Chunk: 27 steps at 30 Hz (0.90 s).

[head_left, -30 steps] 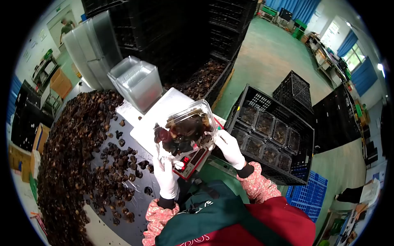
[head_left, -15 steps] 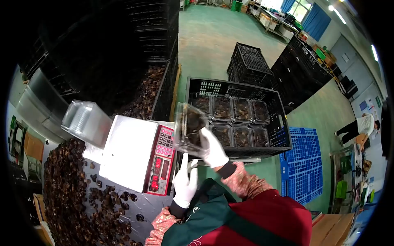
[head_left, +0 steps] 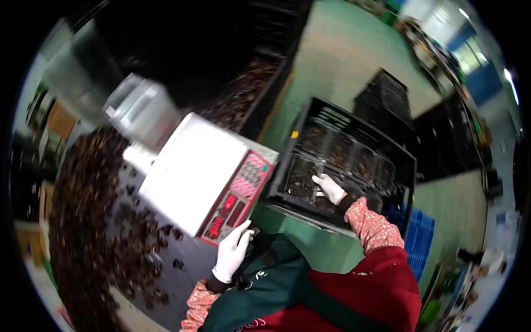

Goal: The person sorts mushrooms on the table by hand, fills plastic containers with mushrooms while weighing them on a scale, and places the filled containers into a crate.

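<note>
Clear plastic catches the light inside a black crate [head_left: 412,169], where a box [head_left: 300,178] of dark pieces sits at the corner nearest the scale [head_left: 193,171], beside other filled boxes [head_left: 359,152]. A worker's right hand [head_left: 330,189], gloved in white, meets the box at its edge farther from the scale, thumb and fingers at the rim; blur hides whether they grip it or have let go. The left hand [head_left: 231,253], holding nothing, hangs by the scale's display with its fingers loosely spread, near the table [head_left: 191,263] where a dark pile [head_left: 91,221] lies.

The box looks light enough for one hand, most of its weight likely in the contents. Its thin walls appear springy rather than rigid, apt to bow or crack under a hard pinch, and the smooth plastic could slide against a glove. The rim and upper corners seem the firmest places to take hold, with fingers spread along opposite sides; a grip on one edge alone would probably let the loaded box tip. The pieces themselves look loose and fairly tough, liable to shift if it tilts.
</note>
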Tool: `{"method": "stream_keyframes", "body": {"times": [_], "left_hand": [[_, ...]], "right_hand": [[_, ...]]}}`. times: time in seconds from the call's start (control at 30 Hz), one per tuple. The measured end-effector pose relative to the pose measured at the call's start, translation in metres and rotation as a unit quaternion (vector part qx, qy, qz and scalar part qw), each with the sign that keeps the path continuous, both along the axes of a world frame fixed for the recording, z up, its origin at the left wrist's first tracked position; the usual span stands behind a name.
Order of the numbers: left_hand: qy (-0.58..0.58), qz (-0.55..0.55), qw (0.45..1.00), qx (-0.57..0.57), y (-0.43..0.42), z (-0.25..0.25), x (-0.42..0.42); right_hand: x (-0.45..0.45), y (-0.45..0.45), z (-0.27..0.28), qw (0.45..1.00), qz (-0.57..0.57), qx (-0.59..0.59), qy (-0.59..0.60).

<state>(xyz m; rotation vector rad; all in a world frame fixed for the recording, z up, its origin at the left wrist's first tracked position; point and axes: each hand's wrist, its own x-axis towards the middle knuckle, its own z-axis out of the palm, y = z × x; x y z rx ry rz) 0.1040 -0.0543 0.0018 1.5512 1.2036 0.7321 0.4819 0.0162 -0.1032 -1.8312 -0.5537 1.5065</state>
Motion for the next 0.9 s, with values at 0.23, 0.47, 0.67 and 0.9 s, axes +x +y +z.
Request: {"method": "stream_keyframes", "body": {"times": [0.23,0.47,0.67,0.9], "left_hand": [[-0.020,0.302,0.953,-0.021,-0.065,0.012,-0.078],[0.016,0.731,0.681,-0.030,-0.239,-0.028,-0.168],[0.272,0.775,0.568,-0.050,-0.298,-0.050,-0.164],[0.317,0.682,0.643,-0.148,-0.248,-0.060,-0.153]], "right_hand": [[-0.008,0.085,0.085,0.553,0.485,0.138,-0.663],[-0.240,0.200,0.194,0.741,0.371,0.511,-0.230],[-0.381,0.326,0.186,0.484,0.411,0.687,-0.352],[-0.384,0.352,0.193,0.548,0.572,0.560,-0.241]]}}
